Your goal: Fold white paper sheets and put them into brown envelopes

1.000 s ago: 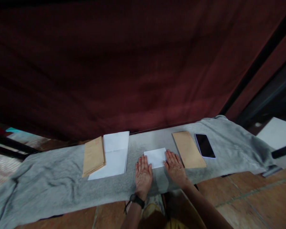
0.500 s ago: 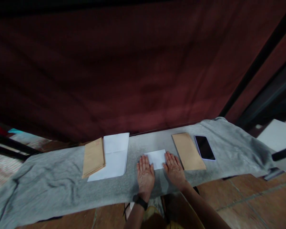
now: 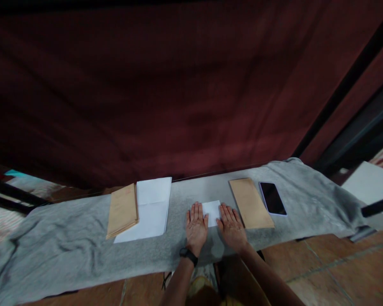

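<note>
A small white folded sheet of paper (image 3: 212, 213) lies flat on the grey cloth, partly covered at both ends by my hands. My left hand (image 3: 196, 227) rests palm down over its left end, fingers stretched forward. On the right end lies my right hand (image 3: 232, 227), also flat with its fingers extended. A brown envelope (image 3: 252, 203) is just right of my right hand. Left of my hands sits a stack of white paper sheets (image 3: 153, 208), with a pile of brown envelopes (image 3: 123, 211) overlapping its left side.
A phone (image 3: 272, 198) with a purple edge lies right of the single envelope. Grey cloth (image 3: 73, 238) covers the long narrow table. Behind it hangs a dark red curtain (image 3: 191, 106). A white panel (image 3: 373, 182) and a dark bar stand at the right.
My left hand has slid right and slightly forward, covering more of the folded paper's left end. The right hand stays almost in place. The view has shifted slightly.
</note>
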The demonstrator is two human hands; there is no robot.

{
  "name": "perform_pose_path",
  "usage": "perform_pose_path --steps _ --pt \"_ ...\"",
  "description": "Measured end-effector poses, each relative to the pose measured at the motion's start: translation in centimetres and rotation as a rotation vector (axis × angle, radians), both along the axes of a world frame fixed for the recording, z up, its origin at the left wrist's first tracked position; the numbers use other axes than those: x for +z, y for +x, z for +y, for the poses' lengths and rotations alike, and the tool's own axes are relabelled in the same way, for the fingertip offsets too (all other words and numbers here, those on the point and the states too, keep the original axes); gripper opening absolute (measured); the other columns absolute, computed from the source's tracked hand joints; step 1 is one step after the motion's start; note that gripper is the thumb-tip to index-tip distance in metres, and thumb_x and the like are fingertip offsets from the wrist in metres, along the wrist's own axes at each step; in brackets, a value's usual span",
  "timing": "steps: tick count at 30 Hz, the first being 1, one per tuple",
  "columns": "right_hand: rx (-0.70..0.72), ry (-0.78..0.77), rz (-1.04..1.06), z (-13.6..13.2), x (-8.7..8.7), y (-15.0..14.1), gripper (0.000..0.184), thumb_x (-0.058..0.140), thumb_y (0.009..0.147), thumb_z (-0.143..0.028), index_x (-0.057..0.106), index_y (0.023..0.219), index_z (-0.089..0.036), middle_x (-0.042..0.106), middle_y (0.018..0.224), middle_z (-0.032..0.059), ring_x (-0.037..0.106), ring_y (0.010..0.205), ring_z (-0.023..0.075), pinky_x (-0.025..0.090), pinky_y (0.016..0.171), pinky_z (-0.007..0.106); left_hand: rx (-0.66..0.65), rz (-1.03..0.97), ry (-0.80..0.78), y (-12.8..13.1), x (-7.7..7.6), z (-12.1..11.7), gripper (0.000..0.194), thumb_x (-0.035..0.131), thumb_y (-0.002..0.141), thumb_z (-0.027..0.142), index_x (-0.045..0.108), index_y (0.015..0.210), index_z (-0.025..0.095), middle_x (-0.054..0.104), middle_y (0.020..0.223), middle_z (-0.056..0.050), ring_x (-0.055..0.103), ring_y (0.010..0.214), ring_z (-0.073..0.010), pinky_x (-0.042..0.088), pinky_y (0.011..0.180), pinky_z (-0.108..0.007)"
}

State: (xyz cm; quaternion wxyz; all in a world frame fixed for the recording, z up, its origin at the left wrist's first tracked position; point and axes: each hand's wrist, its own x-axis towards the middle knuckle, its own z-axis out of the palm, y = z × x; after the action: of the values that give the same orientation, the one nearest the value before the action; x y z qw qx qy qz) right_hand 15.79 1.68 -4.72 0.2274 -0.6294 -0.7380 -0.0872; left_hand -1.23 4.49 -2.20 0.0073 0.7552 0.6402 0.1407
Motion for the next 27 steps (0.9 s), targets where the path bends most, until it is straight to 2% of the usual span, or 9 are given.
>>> perform_pose_path --steps 4,10,14,17,21,27 --pt "0.0 -0.004 0.008 0.0 -0.1 0.1 0.054 0.038 0.104 -0.034 0.037 0.155 -0.015 0.05 0.152 0.0126 0.049 0.138 0.0266 0.031 0.117 0.046 0.018 0.004 0.015 -1.7 0.0 -0.4 0.056 0.031 0.103 0.034 0.036 0.155 0.013 0.038 0.16 -0.012 0.031 0.15 -0.0257 0.029 0.122 -0.047" --pt "-0.025 -0.014 0.013 -0.1 0.8 -0.9 0.052 0.037 0.104 -0.029 0.039 0.153 -0.012 0.05 0.151 0.0145 0.047 0.14 0.0267 0.031 0.118 0.047 0.023 0.024 0.009 -1.9 0.1 -0.5 0.056 0.031 0.103 0.034 0.035 0.155 0.015 0.04 0.16 -0.011 0.032 0.15 -0.0248 0.028 0.123 -0.045" --pt "0.11 -0.036 0.021 -0.7 1.4 -2.6 0.05 0.04 0.102 -0.028 0.044 0.15 -0.017 0.047 0.154 0.0095 0.045 0.141 0.0238 0.031 0.119 0.045 0.018 0.043 0.006 -1.9 -0.3 -0.4 0.056 0.031 0.103 0.033 0.034 0.155 0.013 0.039 0.16 -0.012 0.032 0.15 -0.026 0.029 0.122 -0.047" --pt "0.179 -0.031 0.011 -1.3 0.9 -3.3 0.049 0.042 0.102 -0.028 0.046 0.149 -0.016 0.049 0.154 0.0094 0.045 0.141 0.0233 0.031 0.119 0.045 0.011 0.058 0.026 -2.1 -0.6 -0.4 0.056 0.032 0.103 0.034 0.035 0.155 0.013 0.039 0.16 -0.011 0.032 0.15 -0.0259 0.031 0.121 -0.047" --pt "0.15 0.014 -0.025 -1.8 0.0 -2.6 0.054 0.042 0.103 -0.031 0.038 0.153 -0.012 0.048 0.154 0.0129 0.044 0.142 0.024 0.028 0.12 0.045 0.012 0.096 0.053 -2.1 -0.9 -0.4 0.057 0.03 0.104 0.038 0.035 0.155 0.012 0.04 0.159 -0.011 0.033 0.149 -0.0255 0.033 0.12 -0.046" --pt "0.09 0.041 -0.03 -2.2 -0.4 -0.7 0.063 0.038 0.105 -0.037 0.019 0.161 -0.016 0.047 0.154 0.0118 0.047 0.14 0.0236 0.026 0.121 0.043 0.022 0.118 0.082 -2.5 -1.0 -0.7 0.059 0.027 0.105 0.042 0.034 0.155 0.012 0.041 0.158 -0.011 0.034 0.149 -0.0255 0.033 0.12 -0.046"
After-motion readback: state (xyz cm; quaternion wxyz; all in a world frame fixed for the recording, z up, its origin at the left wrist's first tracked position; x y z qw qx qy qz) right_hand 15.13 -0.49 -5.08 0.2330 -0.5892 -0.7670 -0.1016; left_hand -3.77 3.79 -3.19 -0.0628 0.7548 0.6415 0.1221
